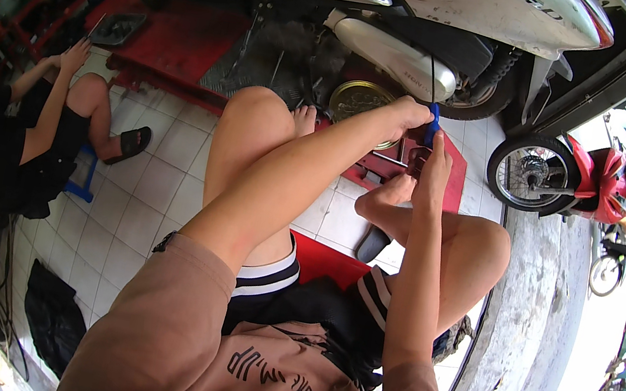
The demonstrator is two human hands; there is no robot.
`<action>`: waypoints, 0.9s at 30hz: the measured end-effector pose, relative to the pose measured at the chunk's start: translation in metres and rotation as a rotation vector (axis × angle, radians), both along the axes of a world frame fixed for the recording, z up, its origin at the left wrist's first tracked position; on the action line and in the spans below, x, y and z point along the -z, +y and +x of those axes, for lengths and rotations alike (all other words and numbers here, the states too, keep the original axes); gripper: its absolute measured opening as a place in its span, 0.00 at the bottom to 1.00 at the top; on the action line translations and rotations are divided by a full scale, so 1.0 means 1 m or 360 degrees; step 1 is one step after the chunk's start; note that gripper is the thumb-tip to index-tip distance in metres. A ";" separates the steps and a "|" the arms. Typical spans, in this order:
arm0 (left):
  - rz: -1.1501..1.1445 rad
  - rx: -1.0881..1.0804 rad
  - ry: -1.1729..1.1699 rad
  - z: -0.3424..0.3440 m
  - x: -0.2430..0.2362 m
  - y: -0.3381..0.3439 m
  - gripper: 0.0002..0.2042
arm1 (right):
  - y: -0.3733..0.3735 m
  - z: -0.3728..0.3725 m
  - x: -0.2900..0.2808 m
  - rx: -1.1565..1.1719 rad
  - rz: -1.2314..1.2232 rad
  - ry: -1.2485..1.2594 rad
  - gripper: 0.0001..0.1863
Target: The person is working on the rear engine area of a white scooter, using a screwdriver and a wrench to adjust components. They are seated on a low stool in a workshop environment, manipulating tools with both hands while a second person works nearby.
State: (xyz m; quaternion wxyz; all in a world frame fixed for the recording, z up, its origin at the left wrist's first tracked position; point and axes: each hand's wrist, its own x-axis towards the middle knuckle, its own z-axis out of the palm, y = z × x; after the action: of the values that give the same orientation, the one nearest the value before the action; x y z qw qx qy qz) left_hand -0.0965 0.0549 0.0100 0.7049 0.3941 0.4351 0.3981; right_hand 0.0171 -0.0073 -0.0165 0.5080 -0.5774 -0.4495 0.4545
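Note:
My left hand (pixel 412 115) is closed at a blue-handled tool (pixel 432 124) just below the scooter's silver side cover (pixel 388 54). My right hand (pixel 438 161) is right underneath, fingers closed on the lower part of that same blue tool. A thin black rod or cable (pixel 433 78) runs upward from it toward the scooter. Behind my hands lie a round gold-rimmed pan (pixel 351 98) with dark contents and a red lift platform (pixel 449 186). The tool's far end is too small to make out.
A co-worker (pixel 41 122) sits at left on a blue stool (pixel 81 180). A red motorbike (pixel 583 184) stands at right by the doorway. A black sandal (pixel 374 244) lies on the tiles (pixel 132 222). Black cloth (pixel 53 317) and hoses (pixel 0 283) are at lower left.

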 end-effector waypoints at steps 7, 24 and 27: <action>0.0115 -0.0118 0.0234 -0.003 -0.011 -0.008 0.07 | -0.018 -0.022 -0.029 0.0422 0.0376 -0.1639 0.26; 0.0135 -0.0367 0.0370 0.002 0.017 0.012 0.10 | 0.005 -0.018 -0.006 0.0104 0.0075 -0.0409 0.21; 0.0084 -0.0410 0.0493 0.002 0.029 0.022 0.12 | -0.014 -0.029 -0.021 0.0301 0.0537 -0.1359 0.20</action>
State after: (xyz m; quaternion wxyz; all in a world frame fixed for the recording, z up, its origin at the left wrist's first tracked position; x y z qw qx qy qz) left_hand -0.0946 0.0765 -0.0195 0.5623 0.4100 0.5745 0.4309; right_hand -0.0124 -0.0215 0.0046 0.4034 -0.6605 -0.6314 0.0485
